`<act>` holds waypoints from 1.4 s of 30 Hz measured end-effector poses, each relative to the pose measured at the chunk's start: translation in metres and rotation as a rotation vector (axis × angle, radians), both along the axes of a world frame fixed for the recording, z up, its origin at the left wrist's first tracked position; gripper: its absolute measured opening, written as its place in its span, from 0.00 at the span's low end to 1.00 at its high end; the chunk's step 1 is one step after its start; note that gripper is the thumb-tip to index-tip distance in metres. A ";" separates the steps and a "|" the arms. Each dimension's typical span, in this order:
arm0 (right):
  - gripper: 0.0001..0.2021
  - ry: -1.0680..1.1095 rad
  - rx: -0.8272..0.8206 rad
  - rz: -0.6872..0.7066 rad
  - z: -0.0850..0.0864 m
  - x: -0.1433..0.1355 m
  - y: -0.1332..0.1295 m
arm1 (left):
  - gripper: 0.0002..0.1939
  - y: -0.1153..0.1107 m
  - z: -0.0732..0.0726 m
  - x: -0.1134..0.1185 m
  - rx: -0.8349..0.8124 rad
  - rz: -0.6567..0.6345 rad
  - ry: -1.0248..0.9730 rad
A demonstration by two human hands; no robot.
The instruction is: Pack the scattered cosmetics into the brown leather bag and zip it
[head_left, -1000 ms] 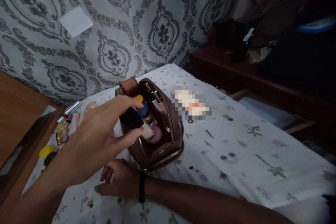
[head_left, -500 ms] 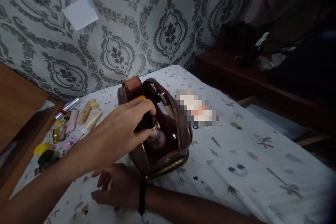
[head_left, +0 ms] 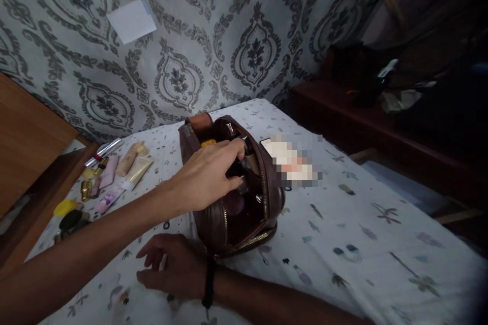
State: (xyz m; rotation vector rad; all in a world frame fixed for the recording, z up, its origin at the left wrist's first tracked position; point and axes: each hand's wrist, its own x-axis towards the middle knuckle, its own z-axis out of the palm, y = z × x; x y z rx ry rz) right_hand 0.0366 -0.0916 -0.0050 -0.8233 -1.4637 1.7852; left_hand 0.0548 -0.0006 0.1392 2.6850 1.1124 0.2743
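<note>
My left hand reaches into an open brown leather toiletry bag, its fingers closed on a small black item with a pale end, mostly hidden by the fingers. Inside the bag, a purple rounded thing lies below the hand, and a silver-topped tube stands against the far side. Something yellow shows behind my knuckles. My right hand rests on the patterned sheet in front of the bag, palm side turned left, fingers loosely bent and apart, holding nothing.
Several cosmetics lie on the sheet at the left, among them a cream tube, a pink tube and a yellow round item. A phone with a blurred-out screen lies right of the bag. Patterned wallpaper rises behind.
My left hand has shifted right and slightly deeper across the bag's opening, with the black item in its fingers. The view has swung slightly left. My right hand stays on the sheet.
</note>
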 end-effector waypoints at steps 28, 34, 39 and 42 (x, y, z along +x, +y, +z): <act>0.11 0.005 -0.012 -0.014 0.000 -0.001 -0.002 | 0.25 -0.001 0.007 0.012 -0.152 0.040 0.351; 0.10 0.040 -0.002 -0.033 -0.007 -0.006 -0.003 | 0.18 0.004 0.009 0.010 -0.184 0.044 0.358; 0.12 0.049 0.018 -0.037 -0.011 -0.008 -0.002 | 0.12 0.008 -0.001 0.013 -0.191 0.004 0.303; 0.12 0.060 0.011 -0.026 -0.011 -0.008 -0.002 | 0.15 0.008 -0.005 0.015 -0.189 0.003 0.326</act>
